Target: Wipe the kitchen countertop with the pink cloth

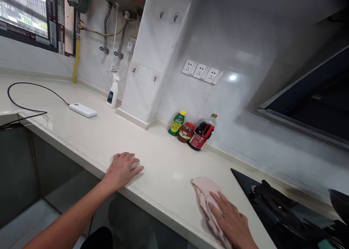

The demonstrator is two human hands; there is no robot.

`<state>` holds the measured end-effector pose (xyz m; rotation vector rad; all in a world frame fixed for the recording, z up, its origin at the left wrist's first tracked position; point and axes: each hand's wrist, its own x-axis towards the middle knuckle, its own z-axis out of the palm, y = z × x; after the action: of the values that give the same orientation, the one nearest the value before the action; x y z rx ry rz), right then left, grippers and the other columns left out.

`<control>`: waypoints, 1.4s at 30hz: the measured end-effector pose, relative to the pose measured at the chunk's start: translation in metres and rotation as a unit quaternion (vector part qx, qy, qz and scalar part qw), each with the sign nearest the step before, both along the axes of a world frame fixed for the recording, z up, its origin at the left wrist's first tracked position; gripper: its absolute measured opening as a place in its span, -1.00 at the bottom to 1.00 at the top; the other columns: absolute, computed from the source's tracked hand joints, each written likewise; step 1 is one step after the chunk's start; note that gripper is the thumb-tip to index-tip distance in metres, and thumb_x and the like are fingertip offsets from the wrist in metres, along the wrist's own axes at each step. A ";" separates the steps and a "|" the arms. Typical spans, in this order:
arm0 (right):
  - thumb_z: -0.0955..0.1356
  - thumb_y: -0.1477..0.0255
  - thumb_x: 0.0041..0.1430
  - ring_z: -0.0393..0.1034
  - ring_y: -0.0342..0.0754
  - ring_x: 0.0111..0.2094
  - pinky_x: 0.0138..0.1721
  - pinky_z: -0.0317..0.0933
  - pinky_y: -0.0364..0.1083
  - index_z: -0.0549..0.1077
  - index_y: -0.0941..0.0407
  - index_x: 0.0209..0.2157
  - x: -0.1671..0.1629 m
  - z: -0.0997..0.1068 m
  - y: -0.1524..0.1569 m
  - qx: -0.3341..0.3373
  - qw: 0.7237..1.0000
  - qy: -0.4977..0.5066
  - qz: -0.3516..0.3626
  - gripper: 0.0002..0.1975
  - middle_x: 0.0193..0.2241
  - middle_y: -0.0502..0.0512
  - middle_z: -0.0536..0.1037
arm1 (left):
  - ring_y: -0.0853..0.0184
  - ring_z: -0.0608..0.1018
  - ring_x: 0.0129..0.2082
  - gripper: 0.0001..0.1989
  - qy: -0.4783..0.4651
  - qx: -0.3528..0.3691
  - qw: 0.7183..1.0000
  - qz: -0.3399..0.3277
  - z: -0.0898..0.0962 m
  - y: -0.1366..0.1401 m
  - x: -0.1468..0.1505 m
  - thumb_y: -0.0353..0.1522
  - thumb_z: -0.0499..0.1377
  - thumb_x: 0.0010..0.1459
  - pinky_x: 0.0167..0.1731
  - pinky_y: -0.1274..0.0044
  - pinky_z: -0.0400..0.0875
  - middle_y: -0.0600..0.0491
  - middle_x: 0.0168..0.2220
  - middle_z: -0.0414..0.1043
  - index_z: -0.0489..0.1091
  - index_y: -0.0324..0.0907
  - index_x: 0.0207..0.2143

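Note:
My right hand (231,218) presses a folded pale pink cloth (205,187) against the white countertop (152,161), just left of the black stove. The fingers lie over the cloth and its far end sticks out beyond them. My left hand (122,169) rests at the front edge of the counter with its fingers spread and nothing in them. Beyond both hands, by the wall, stand a green bottle with a yellow cap (177,123), a jar with a red lid (186,132) and a large bottle of dark liquid (202,132).
A black glass stove (252,190) with dark grates lies to the right, with a range hood (313,96) above. Toward the left are a white spray bottle (112,92) and a white power bank (82,110) with a black cable (38,84). A wall pillar (155,52) juts out behind.

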<state>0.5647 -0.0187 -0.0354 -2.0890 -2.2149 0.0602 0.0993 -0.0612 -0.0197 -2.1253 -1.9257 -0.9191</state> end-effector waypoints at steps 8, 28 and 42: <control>-0.01 -0.03 0.35 -0.23 0.47 0.44 0.30 -0.23 0.55 0.14 0.06 0.41 -0.037 0.030 0.121 -0.037 0.990 0.040 -0.131 -0.24 0.46 0.35 -0.06 | 0.01 0.44 0.21 -0.59 0.002 0.005 1.000 -0.007 -0.001 0.002 0.003 -0.06 0.04 0.42 0.14 0.10 0.30 -0.13 0.16 0.48 0.54 -0.09 0.00; 0.19 0.06 0.35 -0.28 0.15 0.48 0.41 -0.29 0.37 0.30 -0.17 0.31 -0.192 0.024 -0.004 -0.015 0.936 0.063 0.346 -0.45 0.48 -0.04 -0.04 | -0.04 0.21 0.39 -0.41 -0.077 0.016 0.994 0.076 -0.009 0.008 -0.006 0.03 -0.07 0.42 0.29 0.02 0.18 -0.17 0.37 0.23 0.36 -0.07 0.28; 0.01 -0.23 0.21 -0.22 0.50 0.44 0.31 -0.21 0.62 0.26 0.01 0.35 0.025 -0.030 -0.015 0.062 0.985 0.113 -0.117 -0.10 0.45 0.27 0.02 | -0.06 0.30 0.33 -0.40 -0.022 -0.018 0.999 0.024 0.003 0.001 0.002 0.04 -0.12 0.42 0.24 0.03 0.19 -0.17 0.29 0.36 0.49 -0.08 0.14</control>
<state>0.5901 -0.0342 -0.0653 -2.1406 -1.7884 0.1311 0.1016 -0.0606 -0.0164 -2.0852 -2.0206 -0.9357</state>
